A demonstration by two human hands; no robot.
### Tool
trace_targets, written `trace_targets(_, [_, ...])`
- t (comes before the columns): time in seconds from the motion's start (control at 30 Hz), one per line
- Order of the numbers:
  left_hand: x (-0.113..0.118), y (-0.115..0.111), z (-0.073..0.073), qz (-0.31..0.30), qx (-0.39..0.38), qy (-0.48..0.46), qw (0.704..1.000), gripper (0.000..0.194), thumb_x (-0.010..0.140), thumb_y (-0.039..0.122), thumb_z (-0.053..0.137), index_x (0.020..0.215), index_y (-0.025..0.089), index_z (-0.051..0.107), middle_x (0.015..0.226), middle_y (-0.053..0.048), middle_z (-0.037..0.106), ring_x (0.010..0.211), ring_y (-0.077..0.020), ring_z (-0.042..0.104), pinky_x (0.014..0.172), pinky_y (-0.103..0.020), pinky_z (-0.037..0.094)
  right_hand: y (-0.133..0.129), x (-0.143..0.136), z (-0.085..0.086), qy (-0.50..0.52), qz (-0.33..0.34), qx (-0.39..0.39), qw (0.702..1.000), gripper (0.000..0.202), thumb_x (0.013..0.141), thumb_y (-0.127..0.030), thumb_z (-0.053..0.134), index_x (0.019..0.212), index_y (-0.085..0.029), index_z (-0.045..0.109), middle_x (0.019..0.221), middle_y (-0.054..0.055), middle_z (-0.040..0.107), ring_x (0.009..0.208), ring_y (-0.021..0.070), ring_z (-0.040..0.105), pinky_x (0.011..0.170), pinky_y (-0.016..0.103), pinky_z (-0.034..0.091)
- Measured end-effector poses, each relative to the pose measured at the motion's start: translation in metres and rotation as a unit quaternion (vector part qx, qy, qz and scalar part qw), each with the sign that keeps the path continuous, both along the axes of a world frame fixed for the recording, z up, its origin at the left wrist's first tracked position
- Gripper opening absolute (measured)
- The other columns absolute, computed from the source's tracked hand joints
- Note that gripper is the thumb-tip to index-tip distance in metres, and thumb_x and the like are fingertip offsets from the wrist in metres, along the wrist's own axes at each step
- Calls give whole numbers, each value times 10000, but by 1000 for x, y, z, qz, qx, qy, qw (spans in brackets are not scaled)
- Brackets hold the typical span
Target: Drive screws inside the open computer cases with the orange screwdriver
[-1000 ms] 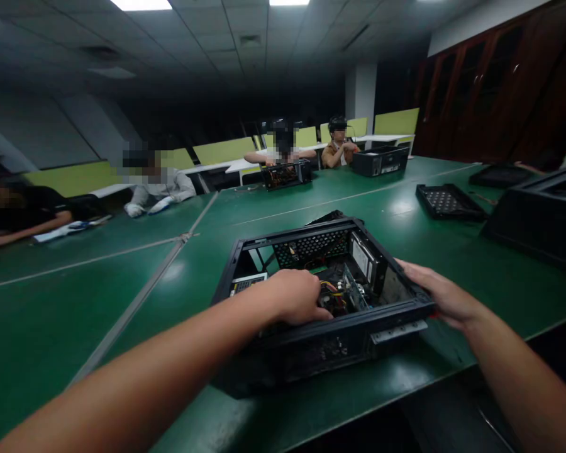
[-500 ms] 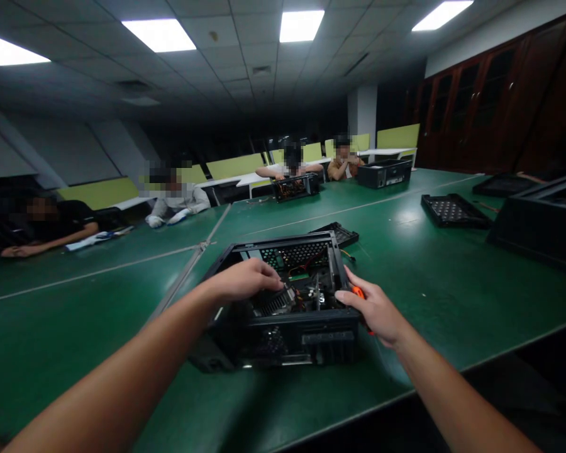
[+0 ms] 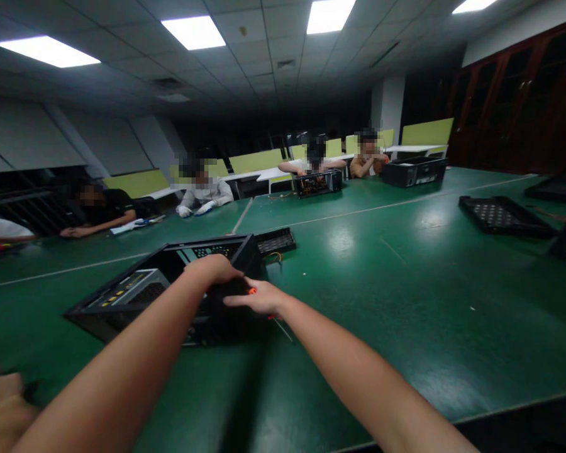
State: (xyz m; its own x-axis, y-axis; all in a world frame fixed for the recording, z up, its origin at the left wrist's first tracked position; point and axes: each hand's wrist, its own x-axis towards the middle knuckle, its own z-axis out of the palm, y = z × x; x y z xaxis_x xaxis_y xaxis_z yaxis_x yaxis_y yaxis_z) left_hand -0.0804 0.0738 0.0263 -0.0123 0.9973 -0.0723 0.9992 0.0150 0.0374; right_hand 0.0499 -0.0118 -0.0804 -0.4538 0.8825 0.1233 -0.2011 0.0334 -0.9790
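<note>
The right hand (image 3: 264, 297) is closed around an orange-handled tool (image 3: 252, 291), its thin shaft slanting toward the near right. The left hand (image 3: 214, 269) curls down at the right end of the open computer case (image 3: 253, 259); its fingertips are hidden, so I cannot tell how wide they are or what they hold. The case, left of centre on the green table (image 3: 368, 314), looks stiff and fairly heavy, best held by its frame; its inner parts are probably fragile. Beyond lies a black perforated panel (image 3: 279, 241).
</note>
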Motion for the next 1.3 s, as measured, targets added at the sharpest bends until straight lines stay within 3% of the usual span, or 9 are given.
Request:
trace_targets(0.13, [-63,-8,11,20,85,36,995,585,471,727,731,446,171,551,468,-59,585,536,-240,597,669,-397,498,-9,44,-22,17,14,-65,998,317,912,-280,634,1213,-210,565,965,1,678,663,136,631,622,300,555])
trace_targets(0.27, [-101,-30,27,12,206,33,978,655,531,811,614,451,174,487,480,-16,526,600,-216,551,776,-504,479,-25,155,-38,81,-17,-91,992,619,691,-181,557,1298,-260,471,873,-15,751,420,79,497,712,349,547])
trace_targets(0.4, [-69,-27,18,-15,271,-22,962,505,693,664,593,633,163,579,629,-25,594,671,-217,568,807,-453,472,-26,256,-44,129,-95,-89,983,375,670,-258,534,1010,-140,636,566,31,647,470,149,488,576,300,469])
trace_targets(0.5, [1,-25,-19,-47,269,-83,958,416,719,520,656,900,145,677,709,-42,632,648,-212,575,691,-328,472,-24,292,-51,167,-135,-86,973,198,683,-317,517,761,-175,632,420,-28,444,424,147,361,552,325,422])
trace_targets(0.63, [99,-69,-110,-132,219,-177,950,394,873,471,530,1115,174,625,685,9,586,597,-149,554,582,-229,440,-27,301,-62,194,-154,-94,964,168,711,-338,501,681,-202,595,396,-73,291,394,120,214,541,330,369])
trace_targets(0.7, [129,-100,-152,-184,185,-271,927,443,882,410,532,1248,160,512,734,20,560,565,-122,502,566,-223,427,-28,300,-65,196,-160,-97,963,162,724,-329,501,698,-204,601,395,-76,285,396,118,207,556,329,370])
trace_targets(0.77, [142,-121,-175,-258,134,-336,896,424,874,377,559,1238,170,487,746,23,533,596,-125,492,581,-230,416,-29,298,-67,195,-170,-96,961,155,737,-324,507,712,-206,605,397,-74,302,404,120,222,578,333,387])
trace_targets(1.0, [135,-116,-166,-394,46,-340,852,251,898,411,561,893,189,678,752,-25,596,702,-162,561,662,-277,409,-24,280,-75,144,-208,-100,962,164,797,-347,634,824,-187,656,572,-8,535,507,152,459,468,261,340])
trace_targets(1.3, [136,-114,-175,-280,71,-353,890,304,895,425,594,715,186,650,684,-8,582,636,-143,548,604,-262,386,-31,262,-76,118,-157,-110,974,233,868,-400,646,875,-169,680,693,45,615,578,155,531,489,247,342])
